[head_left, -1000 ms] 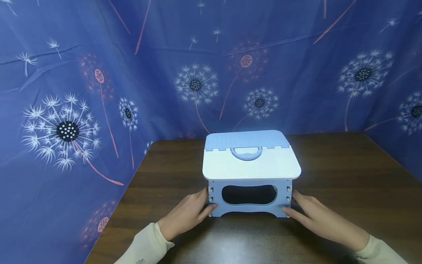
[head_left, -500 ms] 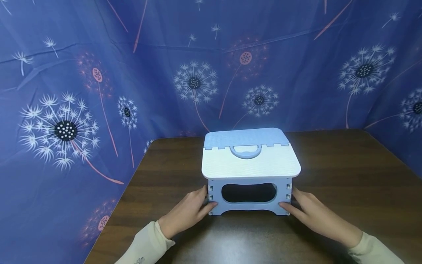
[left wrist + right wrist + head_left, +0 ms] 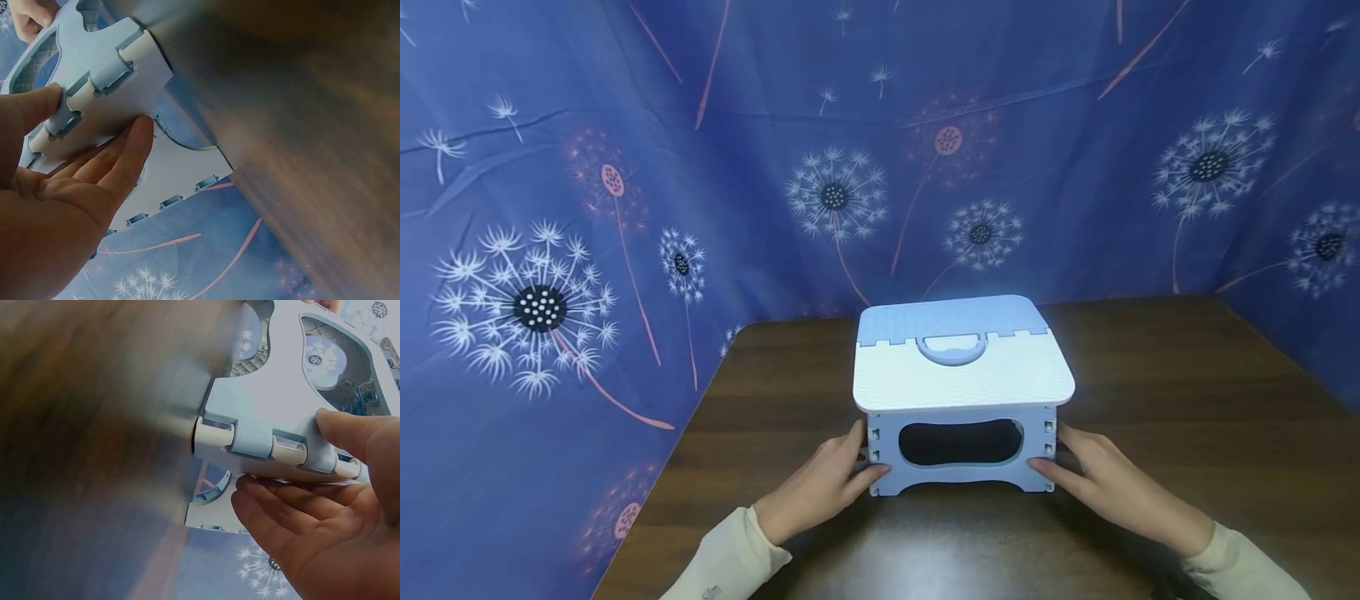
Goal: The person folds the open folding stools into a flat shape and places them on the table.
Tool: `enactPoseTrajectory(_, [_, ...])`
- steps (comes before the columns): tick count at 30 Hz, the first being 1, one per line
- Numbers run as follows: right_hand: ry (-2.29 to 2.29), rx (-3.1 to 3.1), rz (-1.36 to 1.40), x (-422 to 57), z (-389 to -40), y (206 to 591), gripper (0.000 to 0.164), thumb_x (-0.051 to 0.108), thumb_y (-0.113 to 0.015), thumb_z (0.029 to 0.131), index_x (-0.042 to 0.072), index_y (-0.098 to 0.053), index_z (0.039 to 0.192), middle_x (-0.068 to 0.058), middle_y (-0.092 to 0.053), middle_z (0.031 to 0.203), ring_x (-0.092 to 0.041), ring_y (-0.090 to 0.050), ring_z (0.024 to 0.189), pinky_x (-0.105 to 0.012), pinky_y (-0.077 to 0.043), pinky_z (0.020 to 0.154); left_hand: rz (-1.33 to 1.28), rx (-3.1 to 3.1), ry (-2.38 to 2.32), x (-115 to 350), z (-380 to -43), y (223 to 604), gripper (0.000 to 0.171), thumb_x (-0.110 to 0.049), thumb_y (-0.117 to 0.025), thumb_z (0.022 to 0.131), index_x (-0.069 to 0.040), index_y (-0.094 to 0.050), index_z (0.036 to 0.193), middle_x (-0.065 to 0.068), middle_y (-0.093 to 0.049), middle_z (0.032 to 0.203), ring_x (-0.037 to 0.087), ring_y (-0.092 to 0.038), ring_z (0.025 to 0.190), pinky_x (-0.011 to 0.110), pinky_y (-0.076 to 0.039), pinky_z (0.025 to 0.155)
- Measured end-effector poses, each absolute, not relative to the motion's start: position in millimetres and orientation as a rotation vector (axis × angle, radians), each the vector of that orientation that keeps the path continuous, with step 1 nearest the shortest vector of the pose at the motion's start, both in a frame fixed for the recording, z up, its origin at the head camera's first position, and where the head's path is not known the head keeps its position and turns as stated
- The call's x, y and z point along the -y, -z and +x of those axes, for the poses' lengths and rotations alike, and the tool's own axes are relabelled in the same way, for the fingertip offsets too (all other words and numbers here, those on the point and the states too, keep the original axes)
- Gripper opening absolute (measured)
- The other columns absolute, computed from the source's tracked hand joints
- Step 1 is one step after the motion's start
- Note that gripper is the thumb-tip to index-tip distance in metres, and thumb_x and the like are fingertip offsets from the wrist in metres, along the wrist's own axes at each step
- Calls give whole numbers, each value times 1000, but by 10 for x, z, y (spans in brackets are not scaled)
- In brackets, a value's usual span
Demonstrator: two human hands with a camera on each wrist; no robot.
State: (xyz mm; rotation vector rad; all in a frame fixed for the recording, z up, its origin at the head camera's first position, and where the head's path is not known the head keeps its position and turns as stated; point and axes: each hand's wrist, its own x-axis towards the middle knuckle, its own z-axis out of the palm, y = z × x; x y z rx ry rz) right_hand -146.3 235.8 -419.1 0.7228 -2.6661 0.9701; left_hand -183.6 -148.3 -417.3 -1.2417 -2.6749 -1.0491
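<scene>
A small folding stool point(image 3: 962, 375) with a white and light-blue top and a carry handle stands upright on a dark wooden table point(image 3: 1187, 400). My left hand point(image 3: 850, 471) grips its front left leg corner, thumb on the front panel and fingers along the side. My right hand point(image 3: 1071, 467) grips the front right corner the same way. In the left wrist view the left hand point(image 3: 69, 187) clasps the hinged edge of the stool point(image 3: 106, 94). In the right wrist view the right hand point(image 3: 319, 531) clasps the stool point(image 3: 281, 394) at its hinges.
A blue cloth with dandelion print point(image 3: 587, 250) hangs close around the table's left, back and right sides. The table's left edge point(image 3: 670, 467) runs near my left arm. Bare tabletop lies to either side of the stool.
Both hands keep their hold on the stool's front corners. The stool stands much as before; the view has shifted slightly.
</scene>
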Motion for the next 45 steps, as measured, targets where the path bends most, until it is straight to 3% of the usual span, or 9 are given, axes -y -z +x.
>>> enactPoseTrajectory(8, [-998, 2665, 744, -2357, -1432, 4214, 46, 21, -71, 94, 2, -54, 132, 1, -71, 105, 0, -57, 76, -24, -55, 66, -1302, 2692, 1089, 1481, -1862, 4078, 85, -22, -65, 98, -22, -5, 159, -3, -68, 109, 6, -66, 99, 17, -55, 80])
enactPoseTrajectory(13, [-1033, 2660, 744, -2360, -1418, 4232, 44, 20, -72, 93, 3, -55, 130, 3, -71, 101, 0, -57, 73, -23, -53, 63, -1354, 2708, 1117, 1465, -1879, 3991, 96, -14, -71, 93, -25, -1, 159, 5, -67, 125, 9, -65, 108, 21, -54, 85])
enactPoseTrajectory(17, [-1041, 2647, 741, -2355, -1415, 4255, 42, 18, -72, 93, 3, -56, 129, 4, -71, 99, 0, -56, 72, -24, -52, 62, -1366, 2745, 1160, 1463, -1894, 3957, 97, -11, -73, 91, -27, -4, 159, 7, -63, 133, 8, -64, 110, 21, -53, 86])
enactPoseTrajectory(27, [-1029, 2582, 773, -2374, -1440, 4270, 38, 11, -73, 91, 4, -57, 124, 5, -68, 93, -1, -54, 69, -23, -49, 58, -1370, 2751, 1148, 1437, -1929, 3985, 98, -11, -74, 90, -31, -5, 157, 4, -66, 129, 10, -67, 106, 20, -54, 85])
enactPoseTrajectory(45, [-1099, 2578, 885, -2430, -1444, 4264, 45, 8, -68, 95, 1, -47, 134, 9, -60, 87, -2, -55, 70, -22, -47, 56, -1419, 2709, 1173, 1434, -1946, 4000, 99, -11, -73, 91, -29, -3, 159, 1, -67, 126, 8, -67, 102, 17, -53, 83])
